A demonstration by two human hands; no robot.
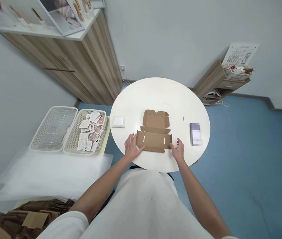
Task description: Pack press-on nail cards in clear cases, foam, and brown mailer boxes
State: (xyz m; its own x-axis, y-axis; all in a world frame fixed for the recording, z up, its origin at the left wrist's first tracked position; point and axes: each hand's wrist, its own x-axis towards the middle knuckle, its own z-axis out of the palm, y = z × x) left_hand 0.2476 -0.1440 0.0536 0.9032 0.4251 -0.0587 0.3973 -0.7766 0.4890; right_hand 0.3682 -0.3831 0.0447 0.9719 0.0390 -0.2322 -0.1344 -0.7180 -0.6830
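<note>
A brown cardboard box (154, 138) lies unfolded on the white round table (155, 91), its side flaps partly raised and its lid panel spread toward the far side. My left hand (131, 148) holds the box's near left corner, thumb on the front flap and fingers along the left side. At the right flap, my right hand (177, 151) touches the edge with its thumb, its other fingers apart and loosely curled over the table. A white packet (118, 121) lies to the left of the box. On the right sits a stack of purple-and-white cards (196, 134), partly blurred.
Left of the table stand a white basket of small packets (67, 146) and another basket with clear plastic items (52, 134). White sheets (56, 172) lie nearer me, above brown paper material (36, 217). A wooden cabinet (101, 63) and a small shelf unit (211, 81) stand behind.
</note>
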